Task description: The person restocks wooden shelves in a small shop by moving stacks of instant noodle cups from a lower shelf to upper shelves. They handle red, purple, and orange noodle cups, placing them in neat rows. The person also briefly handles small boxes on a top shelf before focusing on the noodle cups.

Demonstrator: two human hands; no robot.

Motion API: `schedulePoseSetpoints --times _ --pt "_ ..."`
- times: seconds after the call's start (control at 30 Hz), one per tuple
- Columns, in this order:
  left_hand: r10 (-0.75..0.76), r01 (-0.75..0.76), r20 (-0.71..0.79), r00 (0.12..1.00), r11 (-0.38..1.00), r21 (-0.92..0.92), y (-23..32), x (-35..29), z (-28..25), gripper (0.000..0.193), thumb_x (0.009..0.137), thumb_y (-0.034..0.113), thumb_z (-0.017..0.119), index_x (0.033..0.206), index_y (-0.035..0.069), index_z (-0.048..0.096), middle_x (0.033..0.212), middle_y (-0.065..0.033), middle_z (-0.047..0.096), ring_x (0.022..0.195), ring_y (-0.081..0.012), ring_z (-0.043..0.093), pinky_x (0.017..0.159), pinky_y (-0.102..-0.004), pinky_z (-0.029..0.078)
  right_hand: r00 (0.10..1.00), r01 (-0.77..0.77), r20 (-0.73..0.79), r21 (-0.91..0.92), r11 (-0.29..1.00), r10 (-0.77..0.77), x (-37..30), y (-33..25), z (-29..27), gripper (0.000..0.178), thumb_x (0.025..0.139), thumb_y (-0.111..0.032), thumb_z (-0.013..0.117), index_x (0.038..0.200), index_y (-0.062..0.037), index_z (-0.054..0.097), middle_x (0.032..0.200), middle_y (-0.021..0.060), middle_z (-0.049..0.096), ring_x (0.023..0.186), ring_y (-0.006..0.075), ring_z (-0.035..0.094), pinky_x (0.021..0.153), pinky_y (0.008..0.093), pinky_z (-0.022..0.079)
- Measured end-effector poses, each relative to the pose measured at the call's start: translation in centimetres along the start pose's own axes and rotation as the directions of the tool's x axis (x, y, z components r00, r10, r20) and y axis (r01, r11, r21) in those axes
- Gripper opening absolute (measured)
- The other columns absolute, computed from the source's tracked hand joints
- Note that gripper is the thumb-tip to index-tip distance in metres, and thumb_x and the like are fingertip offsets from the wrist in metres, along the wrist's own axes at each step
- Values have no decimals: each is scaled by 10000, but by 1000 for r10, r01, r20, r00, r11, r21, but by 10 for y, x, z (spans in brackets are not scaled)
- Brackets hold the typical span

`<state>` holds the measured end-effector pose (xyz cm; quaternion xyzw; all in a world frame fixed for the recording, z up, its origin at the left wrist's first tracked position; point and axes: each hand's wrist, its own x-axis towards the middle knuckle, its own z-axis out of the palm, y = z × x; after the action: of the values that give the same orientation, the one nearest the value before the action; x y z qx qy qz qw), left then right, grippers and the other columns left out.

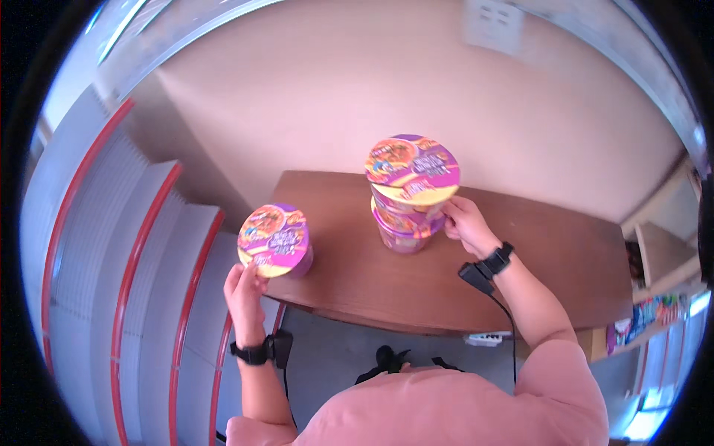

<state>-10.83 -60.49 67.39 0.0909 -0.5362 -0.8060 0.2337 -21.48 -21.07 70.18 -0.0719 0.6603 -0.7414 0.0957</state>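
Note:
Two purple instant noodle tubs with printed paper lids are stacked toward the far side of the brown table, the upper tub (413, 172) sitting over the lower tub (407, 232). At the stack's right side, my right hand (467, 223) grips the upper tub with closed fingers; part of that grip is hidden. A third noodle tub (277, 239), in the same purple and yellow, is at the table's left end. My left hand (247, 291) pinches the near left edge of it, fingertips by the lid rim. Both wrists wear black straps with small devices.
Grey shelving (149, 245) with red front edges rises along the left. Behind the brown table (550, 260) is a pale wall (297, 97) with a white panel (494, 25). Colourful packages (645, 318) sit on a shelf at the right. A black cable (513, 334) hangs from my right wrist.

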Motion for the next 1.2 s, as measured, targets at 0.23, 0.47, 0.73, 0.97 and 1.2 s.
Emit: schedulePoseSetpoints --times 0.23,0.47,0.73,0.97,1.2 --pt "-166 174 225 960 985 -13 -8 80 -17 130 891 86 550 767 88 514 627 36 504 518 -37 441 465 -169 316 923 130 -373 78 988 -92 -60 15 35 147 947 -152 466 883 -47 546 557 -38 418 407 43 295 383 210 189" --pt "-357 372 680 640 919 133 40 157 -24 140 886 113 540 750 84 516 612 22 519 478 -48 425 457 -180 322 512 220 -857 62 973 -61 -205 77 200 85 929 -118 469 889 -67 524 530 -43 408 404 41 307 393 211 218" --pt "-546 388 832 103 792 471 85 201 32 179 891 160 500 727 92 480 651 41 497 477 -42 416 696 -330 551 -27 365 -984 152 919 174 -276 81 418 89 895 -77 461 936 -64 539 621 -31 487 431 33 354 388 199 234" --pt "-542 368 817 -198 731 574 72 234 61 173 870 134 549 714 76 500 606 -3 514 484 -65 431 497 -220 401 -431 363 -867 89 928 251 -207 62 550 121 871 -110 477 931 -83 578 639 -59 480 447 14 366 396 174 260" --pt "-488 412 735 -471 616 672 14 246 88 98 866 122 571 799 50 566 667 -26 605 511 -69 517 468 -170 391 -651 358 -727 -41 933 218 -144 74 597 164 831 -49 501 978 -42 573 746 2 565 472 40 416 370 179 268"
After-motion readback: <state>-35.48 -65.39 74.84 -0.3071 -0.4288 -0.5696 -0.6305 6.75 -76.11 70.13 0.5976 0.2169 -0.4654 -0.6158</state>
